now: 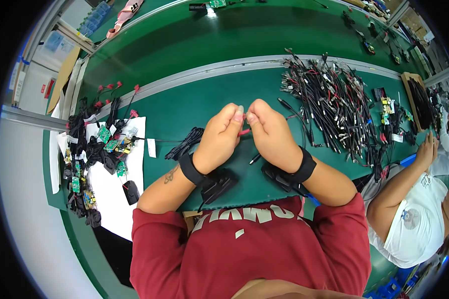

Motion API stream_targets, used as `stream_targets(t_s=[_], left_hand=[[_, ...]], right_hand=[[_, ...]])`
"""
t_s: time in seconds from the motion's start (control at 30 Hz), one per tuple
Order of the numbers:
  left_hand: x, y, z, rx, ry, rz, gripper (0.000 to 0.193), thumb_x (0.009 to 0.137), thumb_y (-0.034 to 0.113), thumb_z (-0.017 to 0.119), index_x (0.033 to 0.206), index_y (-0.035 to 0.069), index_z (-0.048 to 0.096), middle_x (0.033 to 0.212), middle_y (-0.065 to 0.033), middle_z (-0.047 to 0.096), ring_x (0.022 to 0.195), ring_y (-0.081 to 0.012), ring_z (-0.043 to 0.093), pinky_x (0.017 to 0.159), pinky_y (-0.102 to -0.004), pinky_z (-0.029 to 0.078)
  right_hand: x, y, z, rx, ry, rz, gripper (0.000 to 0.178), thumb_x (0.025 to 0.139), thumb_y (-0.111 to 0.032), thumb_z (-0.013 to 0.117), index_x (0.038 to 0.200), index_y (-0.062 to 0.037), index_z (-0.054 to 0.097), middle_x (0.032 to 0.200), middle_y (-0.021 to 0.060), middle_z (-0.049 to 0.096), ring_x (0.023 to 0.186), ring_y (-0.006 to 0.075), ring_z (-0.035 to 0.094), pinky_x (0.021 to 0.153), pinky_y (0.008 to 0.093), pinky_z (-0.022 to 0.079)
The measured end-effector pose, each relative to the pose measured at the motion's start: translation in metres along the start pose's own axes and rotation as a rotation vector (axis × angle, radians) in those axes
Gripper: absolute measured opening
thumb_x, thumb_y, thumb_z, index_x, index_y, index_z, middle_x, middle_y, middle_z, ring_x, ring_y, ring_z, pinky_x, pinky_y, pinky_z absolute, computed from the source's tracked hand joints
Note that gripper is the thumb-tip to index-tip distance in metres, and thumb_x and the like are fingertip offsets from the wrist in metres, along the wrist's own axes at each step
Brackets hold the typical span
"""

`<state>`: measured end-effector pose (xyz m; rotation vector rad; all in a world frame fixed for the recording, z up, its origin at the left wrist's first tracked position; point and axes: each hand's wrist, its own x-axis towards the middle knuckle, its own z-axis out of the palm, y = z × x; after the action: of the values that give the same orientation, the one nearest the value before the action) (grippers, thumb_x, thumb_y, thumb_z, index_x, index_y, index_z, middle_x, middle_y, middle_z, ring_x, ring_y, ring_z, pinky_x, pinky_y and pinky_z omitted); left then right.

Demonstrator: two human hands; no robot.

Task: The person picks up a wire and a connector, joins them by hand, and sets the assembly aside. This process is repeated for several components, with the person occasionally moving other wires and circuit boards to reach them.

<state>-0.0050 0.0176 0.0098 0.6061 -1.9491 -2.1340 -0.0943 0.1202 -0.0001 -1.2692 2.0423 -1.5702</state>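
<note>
Both my hands are closed above the green bench, thumbs pressed to curled fingers and knuckles almost meeting. From the fingers of my left hand (pixel 218 133) a short red wire (pixel 244 132) sticks out toward the right. My right hand (pixel 275 135) is pinched around a thin cable, whose red part (pixel 291 117) shows past its outer edge. The fingers hide the gripped ends. Left of my left hand lies a coiled black cable (pixel 185 143) with a white tag (pixel 151 148). A black plug end (pixel 255 159) shows below my right hand.
Many black cables with metal plugs (pixel 329 102) are heaped at the right. Circuit boards (pixel 111 145) and black cables lie over white paper (pixel 115 199) at the left. A metal rail (pixel 204 73) crosses behind. Another person's arm (pixel 401 182) rests at the far right.
</note>
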Motion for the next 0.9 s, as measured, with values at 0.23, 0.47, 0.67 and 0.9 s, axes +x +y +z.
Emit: stream_targets(t_s=[0.23,0.47,0.67,0.9], left_hand=[[0.004,0.017,-0.011,0.171,-0.102,0.108,0.028,0.09,0.028,0.036,0.099,0.004,0.048,0.077,-0.0016,0.05,0.065,-0.0091,0.049,0.058,-0.0224,0.041],[-0.057,0.066,-0.105,1.136,-0.235,0.361,0.086,0.062,0.037,0.071,0.127,0.003,0.027,0.101,-0.0111,0.053,0.103,-0.0278,0.045,0.092,-0.0348,0.031],[-0.088,0.063,-0.146,0.964,0.191,0.515,0.107,0.052,0.027,0.077,0.132,0.005,0.009,0.134,-0.0185,0.013,0.116,-0.0348,0.033,0.095,-0.0416,0.03],[-0.069,0.064,-0.183,1.223,0.164,0.084,0.032,0.072,0.028,0.062,0.094,0.005,0.057,0.077,-0.0102,0.058,0.083,-0.0229,0.055,0.082,-0.0366,0.038]], right_hand=[[0.013,-0.011,-0.006,0.141,-0.086,0.13,0.013,0.086,-0.014,0.042,0.077,-0.0054,0.045,0.061,-0.0018,0.04,0.05,0.006,0.037,0.044,0.0199,0.031],[0.035,-0.093,-0.058,0.55,-0.236,0.203,0.013,0.084,-0.015,0.046,0.078,-0.0045,0.045,0.051,-0.0041,0.035,0.041,0.0031,0.028,0.037,0.0185,0.02],[0.094,-0.145,-0.076,1.056,-0.371,0.065,0.016,0.089,-0.016,0.039,0.08,-0.0028,0.043,0.062,-0.004,0.034,0.044,0.0021,0.024,0.036,0.0165,0.02],[0.113,-0.165,-0.103,1.444,-0.606,-0.156,0.016,0.09,-0.008,0.03,0.078,-0.0004,0.037,0.066,0.0014,0.035,0.047,0.0063,0.026,0.043,0.0195,0.025]])
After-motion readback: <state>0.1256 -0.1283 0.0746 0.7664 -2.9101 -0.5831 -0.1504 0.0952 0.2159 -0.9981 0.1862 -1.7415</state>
